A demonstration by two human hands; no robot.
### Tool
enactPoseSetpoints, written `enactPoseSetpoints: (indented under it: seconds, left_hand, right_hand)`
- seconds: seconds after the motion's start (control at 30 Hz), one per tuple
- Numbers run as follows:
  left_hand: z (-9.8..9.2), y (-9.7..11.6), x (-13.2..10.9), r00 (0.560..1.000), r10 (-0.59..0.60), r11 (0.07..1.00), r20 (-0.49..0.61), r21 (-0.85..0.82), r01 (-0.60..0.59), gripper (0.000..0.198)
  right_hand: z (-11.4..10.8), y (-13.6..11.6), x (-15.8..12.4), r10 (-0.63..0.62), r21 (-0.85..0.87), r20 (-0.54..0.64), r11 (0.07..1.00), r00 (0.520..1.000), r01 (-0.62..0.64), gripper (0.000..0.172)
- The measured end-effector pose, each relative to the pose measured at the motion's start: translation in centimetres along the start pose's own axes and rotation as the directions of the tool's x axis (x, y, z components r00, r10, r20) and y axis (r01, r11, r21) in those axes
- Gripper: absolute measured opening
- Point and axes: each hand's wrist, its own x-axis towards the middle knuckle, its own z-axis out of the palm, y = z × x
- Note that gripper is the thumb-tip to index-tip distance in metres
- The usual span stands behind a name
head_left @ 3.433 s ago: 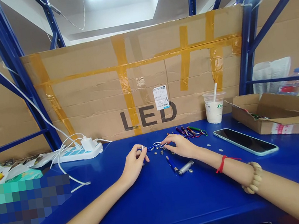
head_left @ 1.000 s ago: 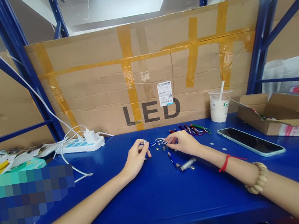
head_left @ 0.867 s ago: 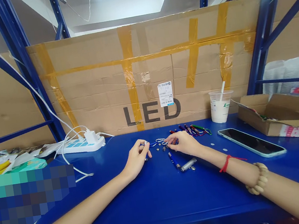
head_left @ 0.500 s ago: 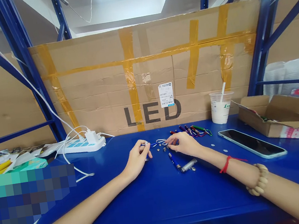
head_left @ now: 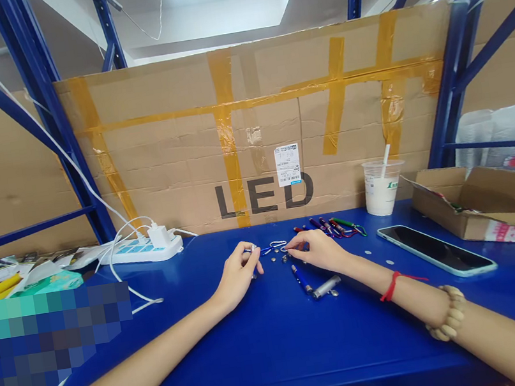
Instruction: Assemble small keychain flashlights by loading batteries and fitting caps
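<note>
My left hand (head_left: 238,273) rests on the blue table (head_left: 281,351), its fingers curled round a small silver keychain flashlight part (head_left: 252,249). My right hand (head_left: 317,251) lies just to the right, fingertips pinched on a tiny piece I cannot make out among several button cells (head_left: 277,257). A silver carabiner clip (head_left: 277,243) lies between the two hands. In front of my right hand lie a blue flashlight (head_left: 300,278) and a silver flashlight body (head_left: 326,286).
A bunch of coloured keychain flashlights (head_left: 333,225) lies behind my right hand. A plastic cup with a straw (head_left: 380,187), a phone (head_left: 435,249) and an open cardboard box (head_left: 486,204) sit to the right. A white power strip (head_left: 143,252) with cables is at the left. A taped "LED" carton (head_left: 258,135) stands behind.
Both hands have stayed in nearly the same spot with only small finger movements. The view has shifted slightly as my head moved.
</note>
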Motion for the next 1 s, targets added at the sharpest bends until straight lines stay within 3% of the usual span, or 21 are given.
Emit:
enactPoseSetpoints:
  seconds: [0.33,0.53,1.0]
  left_hand:
    - [0.0,-0.1,0.0,1.0,0.007,1.0,0.0,0.009,-0.007,0.031]
    - [0.0,0.0,0.0,1.0,0.008,1.0,0.001,0.017,-0.008,0.031]
    - [0.0,0.0,0.0,1.0,0.017,1.0,0.007,0.017,-0.017,0.034]
  right_hand:
    - [-0.3,-1.2,-0.2,-0.24,0.008,0.075,0.971,0.968,0.24,0.019]
    - [-0.2,-1.3,-0.4,-0.257,-0.019,0.137,0.965,0.957,0.262,0.021]
    - [0.0,-1.2,-0.4,-0.281,-0.008,0.159,0.958,0.946,0.286,0.02]
